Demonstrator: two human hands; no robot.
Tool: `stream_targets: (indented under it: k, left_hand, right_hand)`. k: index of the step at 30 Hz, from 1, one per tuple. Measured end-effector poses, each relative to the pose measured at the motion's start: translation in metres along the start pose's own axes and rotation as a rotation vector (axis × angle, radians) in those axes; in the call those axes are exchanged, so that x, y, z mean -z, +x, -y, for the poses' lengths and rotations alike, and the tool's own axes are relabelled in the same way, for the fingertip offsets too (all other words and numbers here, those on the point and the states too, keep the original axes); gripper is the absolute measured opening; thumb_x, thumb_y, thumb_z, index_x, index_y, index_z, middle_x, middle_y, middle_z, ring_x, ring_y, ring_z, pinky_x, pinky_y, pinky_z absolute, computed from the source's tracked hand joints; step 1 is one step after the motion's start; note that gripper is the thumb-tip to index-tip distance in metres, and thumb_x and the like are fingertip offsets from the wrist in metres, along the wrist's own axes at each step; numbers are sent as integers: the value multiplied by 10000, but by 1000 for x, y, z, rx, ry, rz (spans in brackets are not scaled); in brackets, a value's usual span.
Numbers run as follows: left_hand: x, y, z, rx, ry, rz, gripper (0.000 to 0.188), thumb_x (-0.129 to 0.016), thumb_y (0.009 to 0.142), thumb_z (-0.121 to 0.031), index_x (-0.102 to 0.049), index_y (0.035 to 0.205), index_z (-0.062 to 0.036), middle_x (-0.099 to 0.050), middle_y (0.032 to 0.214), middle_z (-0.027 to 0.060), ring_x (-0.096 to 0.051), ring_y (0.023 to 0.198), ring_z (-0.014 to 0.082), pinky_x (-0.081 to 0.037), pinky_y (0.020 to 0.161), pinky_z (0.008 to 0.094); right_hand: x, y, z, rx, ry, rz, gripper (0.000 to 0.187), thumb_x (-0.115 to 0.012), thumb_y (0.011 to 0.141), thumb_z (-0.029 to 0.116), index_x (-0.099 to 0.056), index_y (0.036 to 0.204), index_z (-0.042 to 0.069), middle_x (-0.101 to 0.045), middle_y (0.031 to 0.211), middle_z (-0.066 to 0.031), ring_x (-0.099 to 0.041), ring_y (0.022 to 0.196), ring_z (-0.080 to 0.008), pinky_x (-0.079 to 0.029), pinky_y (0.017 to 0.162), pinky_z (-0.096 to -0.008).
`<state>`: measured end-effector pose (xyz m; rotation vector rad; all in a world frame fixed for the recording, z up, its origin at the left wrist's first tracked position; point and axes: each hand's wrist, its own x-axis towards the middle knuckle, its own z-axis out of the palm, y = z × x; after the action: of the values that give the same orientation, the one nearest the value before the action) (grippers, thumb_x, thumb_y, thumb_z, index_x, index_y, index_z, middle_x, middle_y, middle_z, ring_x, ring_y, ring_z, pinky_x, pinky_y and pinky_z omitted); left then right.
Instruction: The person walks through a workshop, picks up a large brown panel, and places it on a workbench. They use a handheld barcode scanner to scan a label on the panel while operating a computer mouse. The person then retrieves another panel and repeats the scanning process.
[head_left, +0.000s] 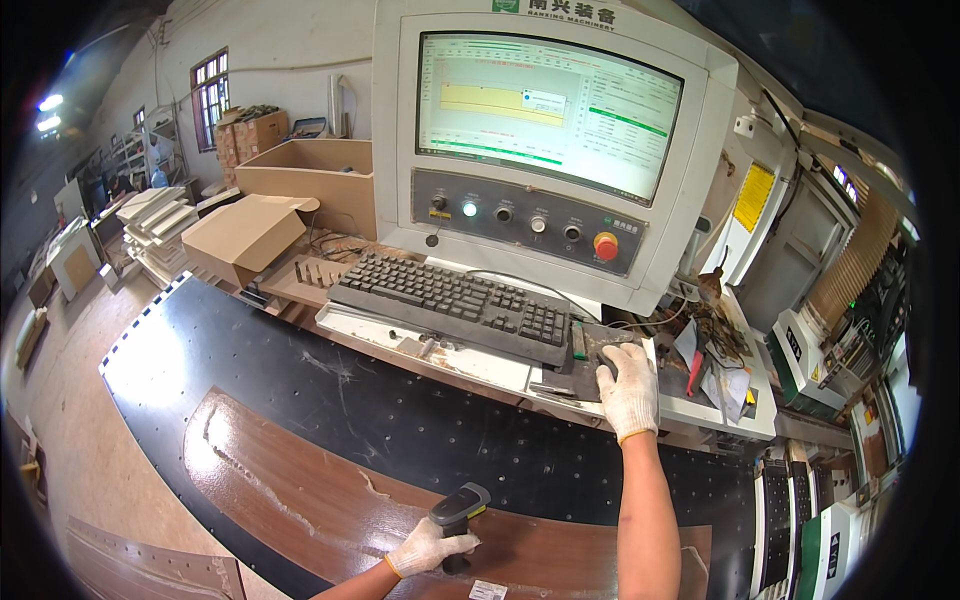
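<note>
My left hand (430, 550), in a white knit glove, is closed round the grip of a dark handheld barcode scanner (461, 501). The scanner is held above a brown wood-grain panel (330, 490), which has a small white label (488, 591) beside the scanner's grip. My right hand (630, 385), gloved the same way, rests with curved fingers over a dark computer mouse (608, 356), mostly hidden under it, on a black pad (570, 380). A dusty black keyboard (450, 307) lies left of that hand. Beyond it a lit monitor (545, 115) shows a yellow shape and a small dialog box.
Below the monitor runs a button panel (520, 222) with a red emergency stop knob (606, 247). Right of the mouse lie papers (725, 385) and tangled cables. A black perforated machine table (290, 345) bears the panel. Cardboard boxes (245, 235) and stacked boards (157, 225) stand left.
</note>
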<state>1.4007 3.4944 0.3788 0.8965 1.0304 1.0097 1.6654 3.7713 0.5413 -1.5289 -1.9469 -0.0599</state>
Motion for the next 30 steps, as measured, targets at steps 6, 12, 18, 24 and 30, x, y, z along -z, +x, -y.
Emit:
stream_targets:
  k: [6,12,18,24,30]
  left_hand:
    - [-1,0,0,-1,-17,-9,468,-807,985,-97,-617,1404,-11,-741,991,77,-744,907,173,-622,845,367]
    - [0,0,-1,59,-14,-15,502,-815,979,-90,-611,1430,-8,-747,985,74,-742,899,171,-625,842,364]
    - [2,3,3,75,-26,-7,537,-824,973,-98,-598,1452,-10,-749,973,75,-736,896,165,-625,836,359]
    - [0,3,3,42,-48,3,540,-825,969,-92,-590,1448,-12,-746,960,76,-733,890,169,-625,829,366]
    - [-1,2,4,39,-77,5,538,-814,971,-81,-582,1453,-13,-745,956,83,-732,884,176,-623,832,364]
  right_hand:
    - [1,1,0,8,0,-2,368,-811,949,183,-789,1308,107,-668,1468,-177,-637,1345,-398,-523,1162,-472]
    - [4,0,3,-12,19,20,364,-796,951,195,-788,1304,107,-668,1469,-179,-637,1347,-398,-519,1167,-475]
    - [4,0,2,-8,-10,12,396,-780,959,209,-762,1343,112,-670,1454,-171,-638,1348,-396,-513,1177,-471]
    - [-4,0,-7,57,-10,-26,433,-803,943,217,-718,1359,132,-678,1405,-155,-661,1282,-405,-541,1118,-502]
    - [-4,0,-7,65,-8,-43,436,-816,933,221,-713,1347,132,-683,1384,-163,-667,1262,-414,-548,1103,-515]
